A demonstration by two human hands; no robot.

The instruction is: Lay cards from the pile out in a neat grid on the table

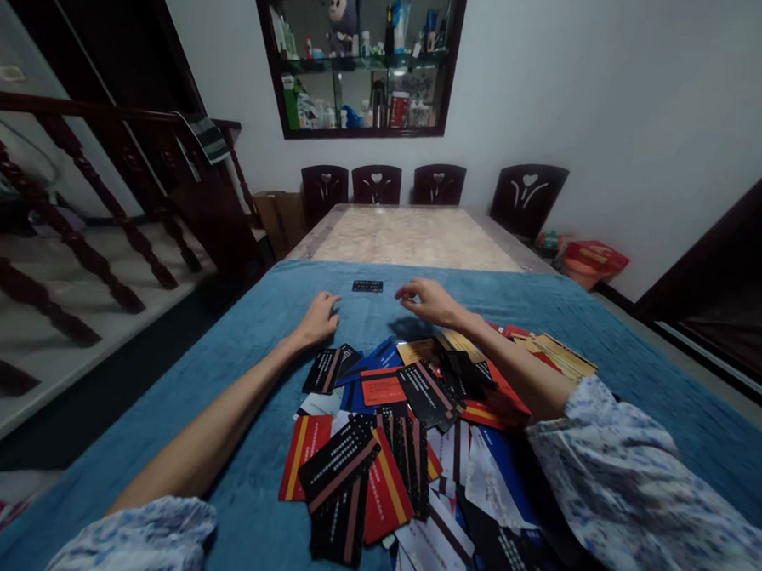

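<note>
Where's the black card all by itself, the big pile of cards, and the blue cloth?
lone black card (367, 286), head view, its middle.
pile of cards (410, 457), head view, a black card mid-pile.
blue cloth (609, 314), head view, bare part at the right.

The left arm (220, 430) and the right arm (517, 369) are both reaching forward, forearms bare, with the sleeves (632, 486) sitting near the elbows. The left hand (319, 318) is lying low, palm down, fingers loosely curled, holding nothing. The right hand (428, 302) is hanging slightly higher, palm down, fingers bending downward, also gripping nothing.
</note>
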